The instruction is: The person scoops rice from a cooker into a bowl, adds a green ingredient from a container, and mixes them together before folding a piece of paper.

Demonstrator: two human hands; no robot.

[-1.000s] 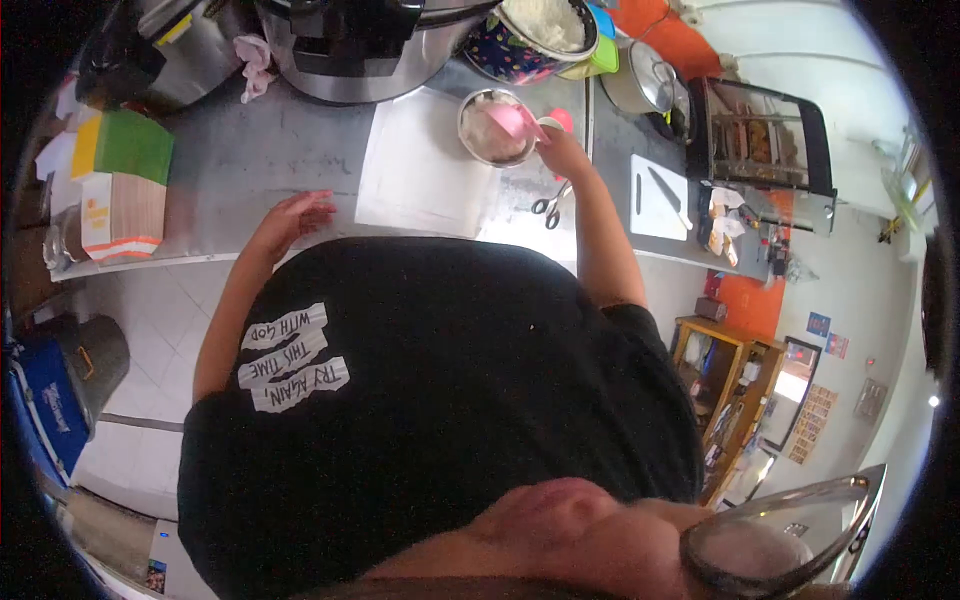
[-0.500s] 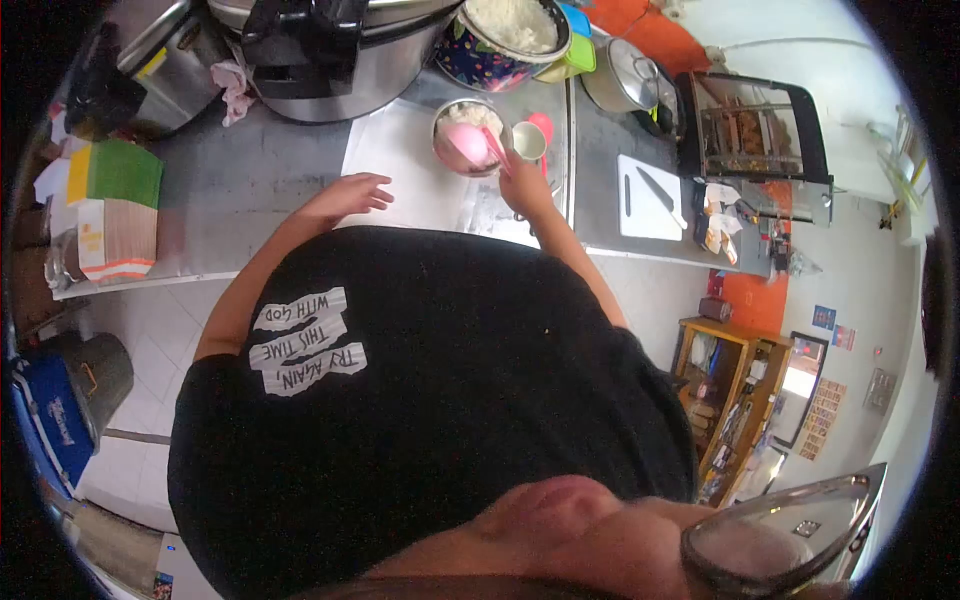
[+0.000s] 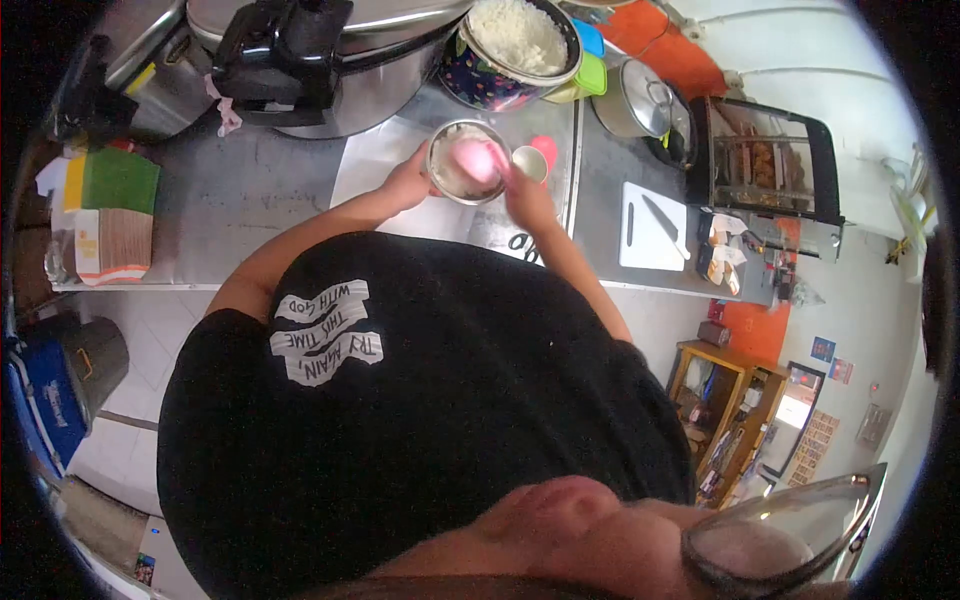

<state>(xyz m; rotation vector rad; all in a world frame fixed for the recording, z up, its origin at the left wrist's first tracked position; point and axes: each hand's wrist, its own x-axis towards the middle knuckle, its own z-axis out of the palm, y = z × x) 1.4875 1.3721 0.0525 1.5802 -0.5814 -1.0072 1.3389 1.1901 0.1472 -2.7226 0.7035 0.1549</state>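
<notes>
Two hands meet at a small metal bowl (image 3: 441,185) near the middle of the counter (image 3: 240,185). The left hand (image 3: 408,184) is on the bowl's left side, fingers grasping its wall, though the fingertips are partly hidden. The right hand (image 3: 530,203) is at the right side, fingers closed around the handle of a pink scoop (image 3: 476,158). The head of the scoop is inside the bowl, over white rice, and looks slightly blurred. Whether the bowl touches the surface under it, I cannot tell.

A white sheet (image 3: 362,172) lies on the counter beneath and to the left of the bowl. Just right of the bowl is a white cup (image 3: 530,163), with a pink object (image 3: 544,149) on its far side. The scissors (image 3: 522,243) lie on the near side, close to the right forearm, with their handles showing.

On the far side, a dark patterned pot (image 3: 490,84) is filled with rice, with a green container (image 3: 592,78) at its right. A large metal cooker (image 3: 385,90) is to the pot's left. Farther right are a lidded pot (image 3: 628,100) and, nearer, a white cutting board (image 3: 648,246) with a knife (image 3: 662,217) on it. An open box (image 3: 125,235) is at the far left end.
</notes>
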